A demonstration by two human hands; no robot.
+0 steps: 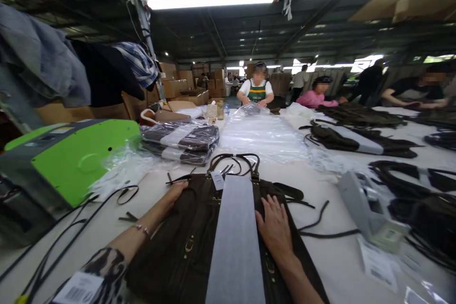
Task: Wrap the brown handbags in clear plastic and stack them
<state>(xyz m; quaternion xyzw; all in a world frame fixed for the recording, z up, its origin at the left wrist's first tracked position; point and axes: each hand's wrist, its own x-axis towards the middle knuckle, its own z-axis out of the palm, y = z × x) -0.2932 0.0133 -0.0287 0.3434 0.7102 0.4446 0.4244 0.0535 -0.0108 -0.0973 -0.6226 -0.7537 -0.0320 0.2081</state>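
A dark brown bag (192, 218) lies flat before me, its two handles (233, 156) pointing away. Down its middle runs a strip of pale grey paper (237, 237), and a small white tag (217, 180) hangs near the handles. My right hand (275, 225) rests flat on the bag, right of the strip, fingers stretched out and spread a little. At the bag's upper left corner, my left hand (177, 191) is closed on the edge, its fingers partly hidden. A white barcode label (80, 287) sits on my left sleeve.
Left stands a green and grey machine (85, 156) with black cables. Bagged goods (181, 140) are stacked beyond it, beside clear plastic bags (263, 135). A grey tape dispenser (372, 209) and more dark bags (342, 137) lie right. A co-worker (256, 90) stands opposite; others work at the right.
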